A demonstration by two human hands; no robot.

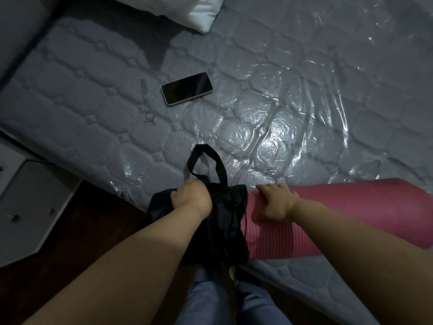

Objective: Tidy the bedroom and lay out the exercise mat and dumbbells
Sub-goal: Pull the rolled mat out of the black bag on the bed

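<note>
A rolled pink exercise mat (351, 214) lies across the near corner of the mattress (93, 113), its left end at the mouth of a black drawstring bag (225, 231). My left hand (192, 201) grips the bunched black fabric of the bag at its top, just below the bag's strap loop (206, 160). Over the left end of the pink roll my right hand (276, 202) is curled, fingers wrapped around the top of it. No dumbbells are in view.
A dark phone (187, 88) lies face up on the plastic-wrapped mattress. A white pillow (201, 10) sits at the far edge. A white cabinet (30, 202) stands at the left over dark wooden floor (93, 242). My jeans-clad legs (210, 296) are below.
</note>
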